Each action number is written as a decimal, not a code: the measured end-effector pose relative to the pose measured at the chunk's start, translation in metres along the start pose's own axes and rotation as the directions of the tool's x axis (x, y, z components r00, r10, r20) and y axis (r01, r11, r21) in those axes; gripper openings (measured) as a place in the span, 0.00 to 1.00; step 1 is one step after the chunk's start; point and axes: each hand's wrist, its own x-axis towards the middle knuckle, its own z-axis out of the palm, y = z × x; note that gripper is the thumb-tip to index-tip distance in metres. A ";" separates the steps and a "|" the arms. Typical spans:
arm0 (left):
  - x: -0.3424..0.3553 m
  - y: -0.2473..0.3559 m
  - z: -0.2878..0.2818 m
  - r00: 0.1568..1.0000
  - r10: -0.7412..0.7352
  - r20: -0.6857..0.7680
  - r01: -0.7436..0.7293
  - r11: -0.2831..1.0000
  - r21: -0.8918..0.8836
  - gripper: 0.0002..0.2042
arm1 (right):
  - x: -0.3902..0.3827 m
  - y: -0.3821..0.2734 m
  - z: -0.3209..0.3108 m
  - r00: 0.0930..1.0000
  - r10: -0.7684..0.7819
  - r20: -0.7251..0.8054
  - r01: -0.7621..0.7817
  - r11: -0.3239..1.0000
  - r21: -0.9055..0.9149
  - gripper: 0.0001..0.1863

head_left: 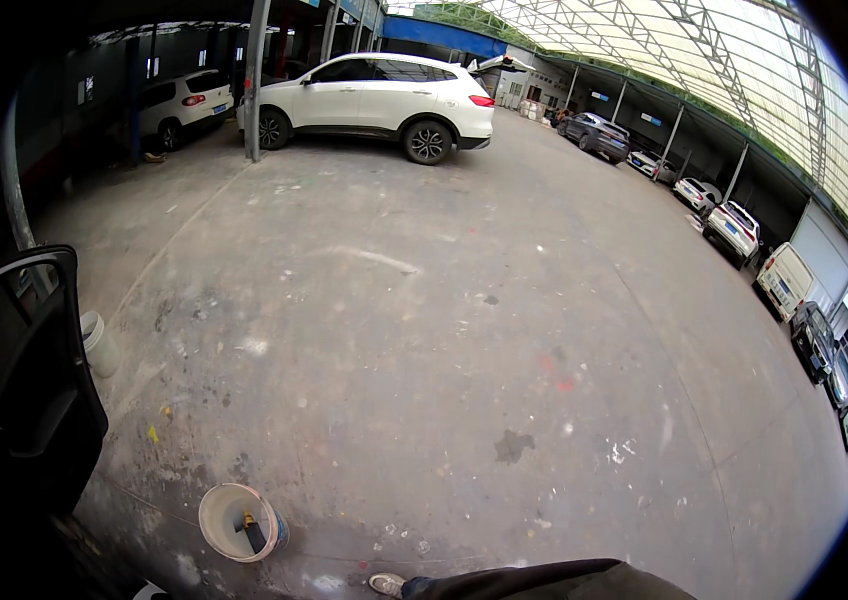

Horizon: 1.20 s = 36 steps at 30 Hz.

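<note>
Neither of my hands shows in the head view. At the lower left a white bucket (208,522) stands on the concrete floor. Inside it leans a black-and-yellow object (252,533), too small to name. A black open car door (49,385) reaches in from the left edge. Along the bottom edge I see dark clothing (564,580) and a light shoe (386,583) beneath a blue trouser leg.
A second white bucket (99,345) stands behind the car door. A white SUV (369,100) is parked beyond, beside a steel post (255,90). Several cars, including a dark grey one (594,133), line the right side.
</note>
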 end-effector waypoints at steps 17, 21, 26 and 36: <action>0.077 0.112 -0.018 0.947 -0.042 0.320 0.125 0.962 -0.243 0.24 | 0.041 -0.062 -0.039 0.931 -0.055 -0.360 -0.067 0.946 -0.317 0.14; 0.079 0.107 0.003 0.921 -0.050 0.386 0.165 0.948 -0.271 0.25 | 0.053 -0.058 -0.052 0.895 0.063 -0.441 -0.186 0.953 -0.240 0.15; 0.105 0.129 -0.030 0.860 -0.050 0.507 0.259 0.900 -0.351 0.24 | 0.053 -0.045 -0.061 0.885 0.091 -0.456 -0.175 0.974 -0.144 0.22; 0.087 0.113 -0.023 0.908 0.252 0.335 -0.269 0.963 0.003 0.27 | 0.065 -0.028 -0.060 0.915 0.198 -0.351 -0.239 0.968 -0.076 0.32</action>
